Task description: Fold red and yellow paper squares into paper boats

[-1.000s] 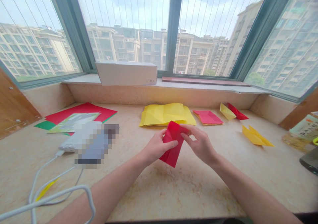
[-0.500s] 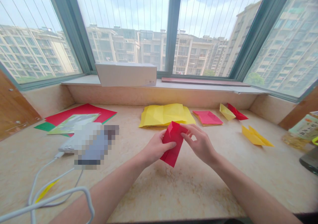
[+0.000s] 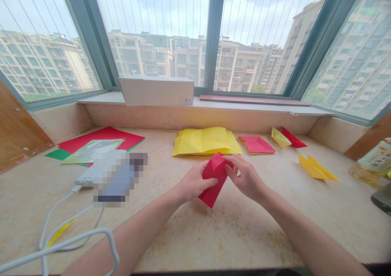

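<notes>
A folded piece of red paper is held above the counter, its lower end pointing toward me. My left hand grips its left side, thumb lying across the front. At the upper right edge, my right hand pinches the paper between thumb and fingers. The fingers behind the paper are hidden. Just beyond it lies a creased yellow sheet, with a small stack of red folded paper to its right.
Folded paper boats in pale yellow, red and yellow sit at the right, near a bottle. Red sheets, a white power bank and white cables occupy the left. A white box stands on the sill.
The top of the red paper has changed shape, its upper right corner now folded inward under my right fingers. My right hand has shifted slightly; my left hand keeps its grip.
</notes>
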### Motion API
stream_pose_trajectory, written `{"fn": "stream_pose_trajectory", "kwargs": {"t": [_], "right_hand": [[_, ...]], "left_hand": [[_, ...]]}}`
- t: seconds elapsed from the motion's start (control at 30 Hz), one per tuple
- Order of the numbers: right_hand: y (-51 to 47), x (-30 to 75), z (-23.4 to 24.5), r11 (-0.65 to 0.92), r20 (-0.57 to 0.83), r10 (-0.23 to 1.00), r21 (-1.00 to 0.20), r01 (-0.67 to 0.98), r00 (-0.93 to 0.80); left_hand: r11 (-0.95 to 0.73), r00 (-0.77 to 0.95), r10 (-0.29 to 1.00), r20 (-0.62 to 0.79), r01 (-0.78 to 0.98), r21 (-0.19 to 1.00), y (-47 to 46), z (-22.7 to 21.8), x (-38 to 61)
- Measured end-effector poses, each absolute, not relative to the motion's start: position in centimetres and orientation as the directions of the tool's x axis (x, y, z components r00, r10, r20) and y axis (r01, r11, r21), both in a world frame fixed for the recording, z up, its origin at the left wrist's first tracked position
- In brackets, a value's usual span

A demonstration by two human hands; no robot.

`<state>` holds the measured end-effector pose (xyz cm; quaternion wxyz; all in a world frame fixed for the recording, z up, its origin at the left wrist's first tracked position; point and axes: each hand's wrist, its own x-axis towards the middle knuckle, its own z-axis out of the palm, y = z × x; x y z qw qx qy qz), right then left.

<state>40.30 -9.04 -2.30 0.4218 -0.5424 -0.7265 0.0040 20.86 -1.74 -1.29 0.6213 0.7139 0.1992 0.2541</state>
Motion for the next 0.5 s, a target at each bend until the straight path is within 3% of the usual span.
{"fn": "stream_pose_trajectory", "kwargs": {"t": [0.33,0.5], "right_hand": [[-8.82,40.31,-2.57,0.352,0.517,0.855,-0.508,0.786,-0.048],[-8.98,40.19,-2.37,0.352,0.494,0.865,-0.469,0.810,-0.089]], "left_hand": [[-0.322,0.755,0.640,0.142,0.096,0.942,-1.47,-1.82,20.63],[-0.460,0.743,0.633,0.217,0.135,0.877,-1.54,-1.81,20.42]]}}
